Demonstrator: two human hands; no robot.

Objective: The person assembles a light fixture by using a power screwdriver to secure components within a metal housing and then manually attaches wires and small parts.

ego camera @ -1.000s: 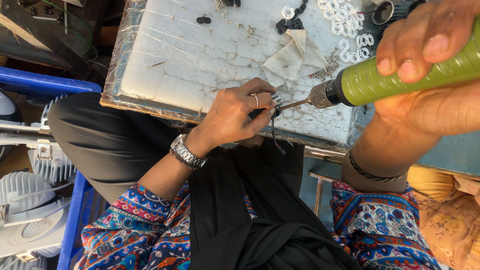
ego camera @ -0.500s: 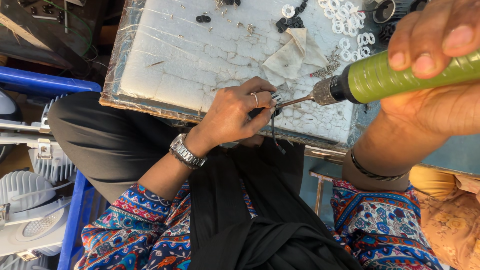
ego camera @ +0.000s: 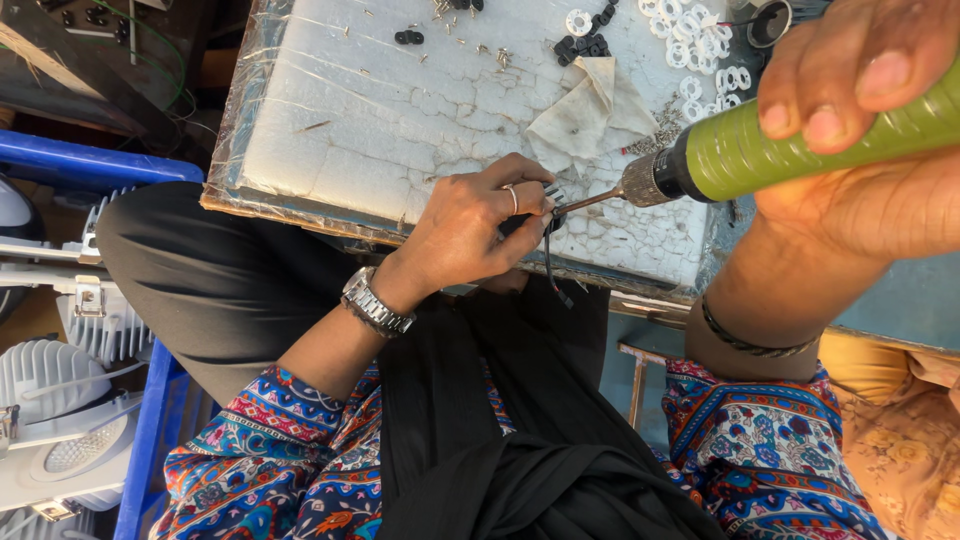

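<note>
A small dark part (ego camera: 535,222) with thin black wires hanging from it sits pinched at the near edge of a white foam board (ego camera: 400,120), close to the person's lap. The part is mostly hidden by fingers, so its shape cannot be told; the wires (ego camera: 552,270) trail down over the board's edge. The left hand (ego camera: 475,225) is curled closed around this part, a ring on one finger and a metal watch (ego camera: 377,302) at the wrist. The right hand (ego camera: 860,130) is wrapped tightly on a green electric screwdriver (ego camera: 790,140), thumb and fingers closed over its barrel; the metal bit (ego camera: 590,202) points left and meets the part at the left fingertips. On the cracked, plastic-wrapped board lie a crumpled cloth (ego camera: 590,110), white washers (ego camera: 700,50), black rings (ego camera: 585,45) and scattered small screws (ego camera: 480,50). To the left stand grey finned lamp housings (ego camera: 50,420) beside a blue rail (ego camera: 90,160).
</note>
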